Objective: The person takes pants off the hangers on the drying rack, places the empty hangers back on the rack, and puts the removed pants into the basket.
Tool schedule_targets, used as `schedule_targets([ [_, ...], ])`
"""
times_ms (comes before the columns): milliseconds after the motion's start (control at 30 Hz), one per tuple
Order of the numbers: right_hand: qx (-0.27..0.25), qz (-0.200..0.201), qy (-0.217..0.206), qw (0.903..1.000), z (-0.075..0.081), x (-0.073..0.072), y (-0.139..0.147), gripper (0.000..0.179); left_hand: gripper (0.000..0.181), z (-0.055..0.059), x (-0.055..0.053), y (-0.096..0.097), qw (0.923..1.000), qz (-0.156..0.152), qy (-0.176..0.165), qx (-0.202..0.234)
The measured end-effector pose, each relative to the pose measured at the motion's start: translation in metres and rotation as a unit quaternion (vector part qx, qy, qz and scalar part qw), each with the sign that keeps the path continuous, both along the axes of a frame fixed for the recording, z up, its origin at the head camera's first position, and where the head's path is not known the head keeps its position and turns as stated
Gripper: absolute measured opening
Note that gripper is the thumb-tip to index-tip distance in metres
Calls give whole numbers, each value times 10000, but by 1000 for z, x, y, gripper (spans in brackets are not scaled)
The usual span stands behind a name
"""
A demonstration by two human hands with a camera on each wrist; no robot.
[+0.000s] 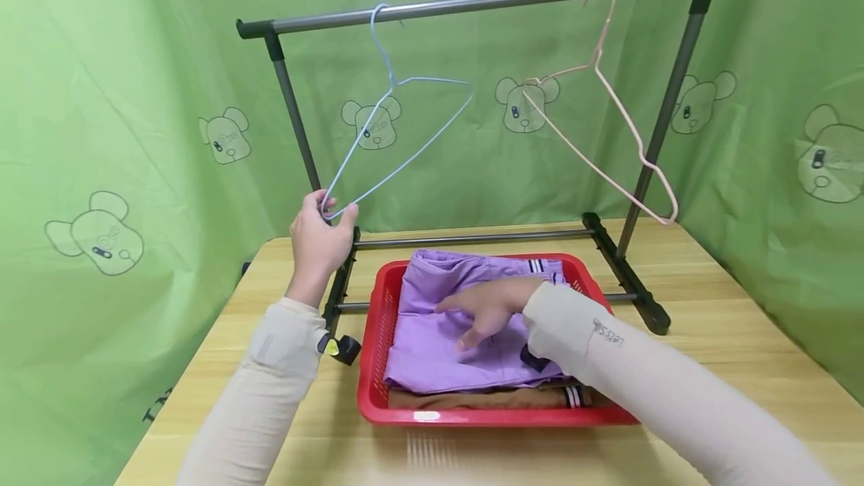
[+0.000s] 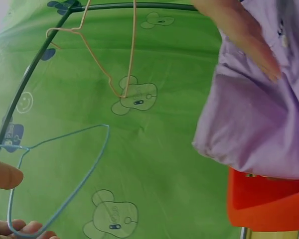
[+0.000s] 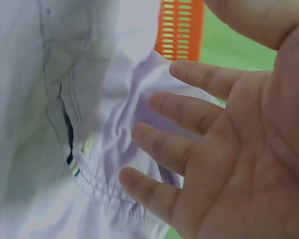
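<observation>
My left hand (image 1: 322,240) holds the lower left corner of a blue wire hanger (image 1: 421,148), its fingers curled at the wire. The hanger's hook hangs over the rack's top bar. In the left wrist view, the thumb and fingertips show near the blue hanger (image 2: 84,181). Over a folded purple garment (image 1: 432,347) with striped trim is my right hand (image 1: 489,307), fingers spread and gripping nothing. The right wrist view shows its palm and straight fingers beside the purple cloth (image 3: 114,134). Whether they touch the cloth I cannot tell.
A red basket (image 1: 378,412) on the wooden table (image 1: 243,306) holds the purple garment, with a brown garment (image 1: 486,399) under it. The dark metal rack (image 1: 506,0) stands behind and around the basket. A pink hanger (image 1: 628,115) hangs at its right. Green printed cloth (image 1: 169,43) encloses the table.
</observation>
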State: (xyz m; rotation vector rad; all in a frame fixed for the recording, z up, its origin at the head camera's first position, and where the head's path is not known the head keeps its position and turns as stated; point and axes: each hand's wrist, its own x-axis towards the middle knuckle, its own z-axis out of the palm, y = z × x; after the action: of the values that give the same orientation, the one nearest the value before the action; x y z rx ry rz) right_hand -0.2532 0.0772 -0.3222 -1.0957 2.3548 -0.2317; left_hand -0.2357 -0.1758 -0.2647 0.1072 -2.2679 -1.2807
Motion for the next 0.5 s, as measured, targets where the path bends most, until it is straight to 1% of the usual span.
schedule_targets([
  [133,-451,113,94,9989,7,0,15,70,58,-10,1,-2,10000,-4,-47,37],
  [233,-997,61,66,9950,11,0,28,63,58,-17,3,-3,9998,-70,-158,60],
  [267,-1208,49,59,9926,12,-1,33,61,58,-20,4,-3,9997,-112,-201,68],
  [367,-1842,-155,18,9828,16,-2,48,51,58,-28,6,-3,9989,-293,-372,25],
  [500,-2433,-557,270,9680,20,-4,70,34,55,-38,10,-2,9963,-578,-633,-100],
])
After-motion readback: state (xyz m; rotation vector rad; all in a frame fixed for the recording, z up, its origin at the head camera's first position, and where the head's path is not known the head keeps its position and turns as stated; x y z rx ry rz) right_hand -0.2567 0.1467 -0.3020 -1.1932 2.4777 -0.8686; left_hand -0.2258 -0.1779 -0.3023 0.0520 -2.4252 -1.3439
